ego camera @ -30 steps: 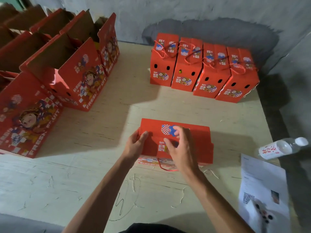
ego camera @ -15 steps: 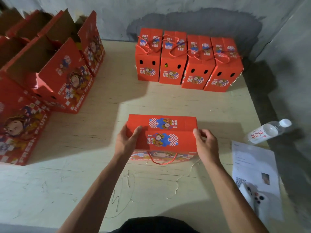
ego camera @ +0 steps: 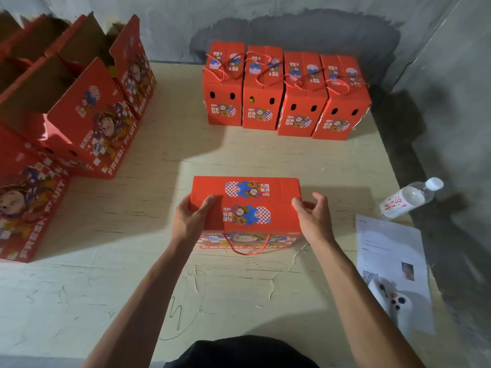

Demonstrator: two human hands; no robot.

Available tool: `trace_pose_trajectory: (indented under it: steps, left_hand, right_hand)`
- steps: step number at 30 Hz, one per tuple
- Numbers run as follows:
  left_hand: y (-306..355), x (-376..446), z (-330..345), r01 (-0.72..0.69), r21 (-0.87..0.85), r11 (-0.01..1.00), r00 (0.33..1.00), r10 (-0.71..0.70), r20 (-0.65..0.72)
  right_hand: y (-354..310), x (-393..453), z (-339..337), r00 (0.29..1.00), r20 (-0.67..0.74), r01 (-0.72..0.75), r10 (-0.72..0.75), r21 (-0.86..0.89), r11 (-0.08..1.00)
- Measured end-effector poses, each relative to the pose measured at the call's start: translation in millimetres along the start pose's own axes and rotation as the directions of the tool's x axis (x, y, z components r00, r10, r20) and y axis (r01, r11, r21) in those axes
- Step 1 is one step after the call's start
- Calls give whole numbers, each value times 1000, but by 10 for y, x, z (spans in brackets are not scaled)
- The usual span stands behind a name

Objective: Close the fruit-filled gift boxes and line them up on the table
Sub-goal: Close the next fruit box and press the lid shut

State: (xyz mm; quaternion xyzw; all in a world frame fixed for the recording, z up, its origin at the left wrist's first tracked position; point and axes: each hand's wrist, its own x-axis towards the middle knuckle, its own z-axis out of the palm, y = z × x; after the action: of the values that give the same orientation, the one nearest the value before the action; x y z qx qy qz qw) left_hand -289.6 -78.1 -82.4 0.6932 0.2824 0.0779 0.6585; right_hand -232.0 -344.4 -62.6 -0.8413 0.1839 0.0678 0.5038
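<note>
Both hands, left and right, grip the closed box ends; lift level, set flush beside the row.

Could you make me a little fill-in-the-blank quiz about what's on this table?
1. The closed boxes lined up at the wall number ____.
2. The box between the left hand and right hand has its lid ____.
3. The bottle lies on its ____.

Missing words: four; closed; side
</note>
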Motion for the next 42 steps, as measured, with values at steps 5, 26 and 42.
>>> trace_pose_trajectory:
  steps: [5,26,42]
  left_hand:
    - [60,-5,-14,0,48,999,999,-2,38]
    - [-62,-513,-4,-19,85,996,950,44,-309]
    - [-70,-742,-870,207,39,978,975,-203,-89]
  right_hand:
    - [-9,61,27,996,60,65,-61,-63,996]
    - [16,-1139,227,954,299,120,-26,-298,947]
    - [-46,-1009,854,841,508,135,-186,137,981]
